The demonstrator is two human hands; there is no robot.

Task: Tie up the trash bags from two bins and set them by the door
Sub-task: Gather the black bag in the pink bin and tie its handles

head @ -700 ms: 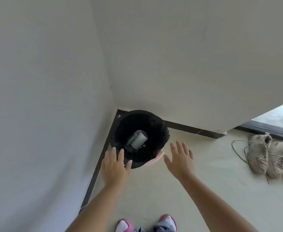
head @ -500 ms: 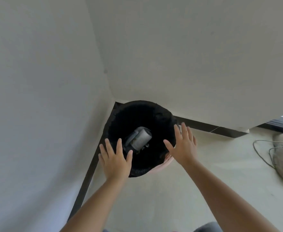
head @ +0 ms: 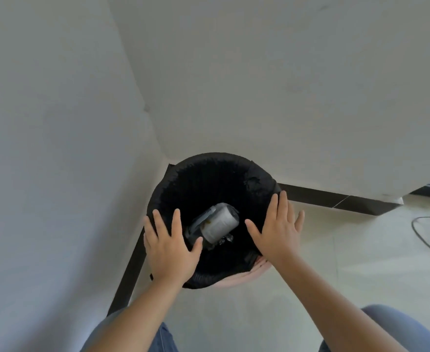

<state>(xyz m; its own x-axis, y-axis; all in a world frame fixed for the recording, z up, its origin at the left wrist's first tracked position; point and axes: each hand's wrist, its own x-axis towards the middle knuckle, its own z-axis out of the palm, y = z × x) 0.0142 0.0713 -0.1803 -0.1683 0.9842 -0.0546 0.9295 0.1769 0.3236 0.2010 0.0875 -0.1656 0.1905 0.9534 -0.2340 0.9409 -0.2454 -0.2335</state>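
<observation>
Bin [head: 236, 282]: stood in the corner, black trash bag [head: 203, 179] folded over its rim.
Left hand [head: 169, 246]: spread flat, empty, over the near-left rim.
Right hand [head: 280, 231]: spread, empty, at the right rim, likely to gather the bag.

Two plain pale walls [head: 259, 85] met in a corner far left. Dark baseboard [head: 335, 199] ran along both. Light tiled floor [head: 348, 262], even daylight; thin cord [head: 422, 237] lay far right.

You are in a home, in a bare room corner: plain white walls [head: 259, 72] fill the upper frame, dark skirting [head: 335, 199] meets pale floor tiles [head: 361, 262] at lower right, and a small pink bin [head: 244, 278] with a black liner [head: 208, 174] stands at centre.
</observation>
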